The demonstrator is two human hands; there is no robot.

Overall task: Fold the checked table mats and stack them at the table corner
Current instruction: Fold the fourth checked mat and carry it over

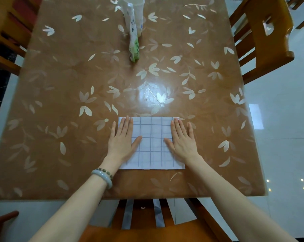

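In the head view, one checked mat [151, 137] lies flat on the table [60, 84], in the middle of its width and close to the near edge. The mat is white with thin blue-grey lines. It is a little wider than it is deep, so its long axis runs left to right, parallel to the near table edge, and its sides sit square to the table.

The left hand [120, 142] rests palm down on the mat's left side, partly over the edge onto the table. The right hand [182, 140] lies the same way on the right side. Both are spread flat with straight fingers pointing away from the person and thumbs turned inward, pressing the mat and grasping nothing. A pale bangle [104, 179] sits on the left wrist.

Near the far end stands a white and green packet [133, 37], leaning, well apart from the mat. It carries printing, but this is too small and blurred to read. A wooden chair [263, 37] stands at the table's right side.
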